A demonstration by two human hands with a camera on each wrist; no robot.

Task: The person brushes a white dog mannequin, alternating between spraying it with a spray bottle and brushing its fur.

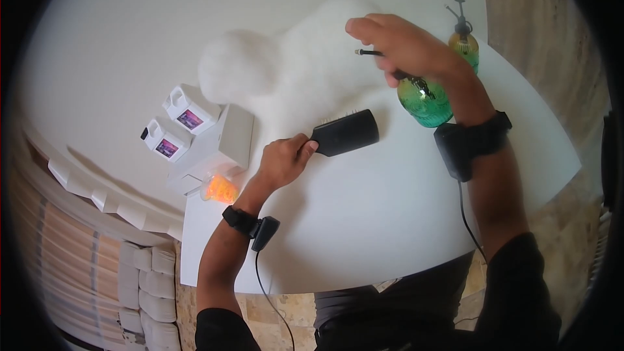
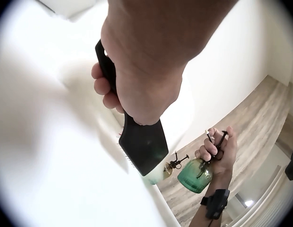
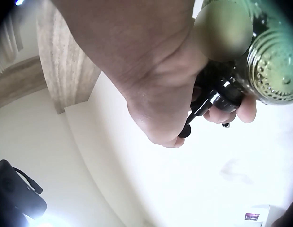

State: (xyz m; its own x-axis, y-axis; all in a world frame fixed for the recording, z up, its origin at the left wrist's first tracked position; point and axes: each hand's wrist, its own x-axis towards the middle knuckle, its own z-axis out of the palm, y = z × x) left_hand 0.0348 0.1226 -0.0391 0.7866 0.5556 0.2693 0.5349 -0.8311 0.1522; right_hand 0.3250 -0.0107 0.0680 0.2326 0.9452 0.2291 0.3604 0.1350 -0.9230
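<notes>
My left hand [image 1: 286, 159] grips the handle of a black paddle hairbrush [image 1: 348, 135]. Its bristles face the white fluffy body [image 1: 305, 65], which has a round head-like end at the left. In the left wrist view the flat back of the brush [image 2: 144, 146] shows below the hand. Over the right part of the fluff, my right hand [image 1: 413, 45] holds a green-and-yellow glass spray bottle [image 1: 426, 101] by its black pump top, the nozzle pointing left. The right wrist view shows fingers around the bottle's black neck [image 3: 227, 97], its ribbed base tipped toward the camera.
A second green-and-yellow spray bottle [image 1: 464, 49] stands behind my right forearm. Left of the fluffy body, two white jugs with purple labels [image 1: 190, 118] stand by a white box [image 1: 235, 136]. A glowing orange cup [image 1: 221, 190] sits near my left wrist, on the white table [image 1: 390, 221].
</notes>
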